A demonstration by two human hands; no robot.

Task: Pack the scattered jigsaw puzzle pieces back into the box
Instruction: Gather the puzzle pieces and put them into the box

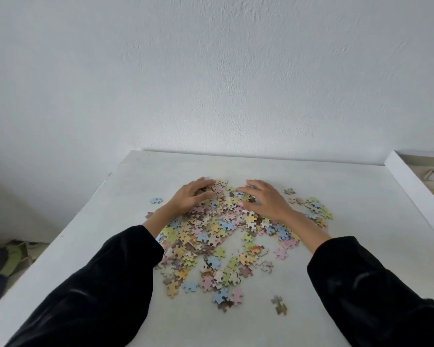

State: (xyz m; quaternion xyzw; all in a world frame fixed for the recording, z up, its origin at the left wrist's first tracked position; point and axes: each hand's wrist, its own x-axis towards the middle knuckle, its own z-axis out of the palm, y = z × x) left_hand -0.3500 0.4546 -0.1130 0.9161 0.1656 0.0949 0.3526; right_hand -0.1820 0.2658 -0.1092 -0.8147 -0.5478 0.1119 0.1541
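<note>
A loose heap of pastel jigsaw puzzle pieces [226, 236] is spread over the middle of a white table [336, 284]. My left hand [193, 196] rests palm down on the far left of the heap, fingers spread and curved over pieces. My right hand [266, 199] lies palm down on the far right of the heap, fingers apart. Neither hand has lifted anything. Both arms wear black sleeves. The white box [411, 186] stands at the table's right edge, only partly in view.
Stray pieces lie apart from the heap: a blue one [156, 200] at the left and a brownish pair [280, 304] near the front. A white wall rises behind the table. Clutter on the floor [8, 259] shows past the table's left edge.
</note>
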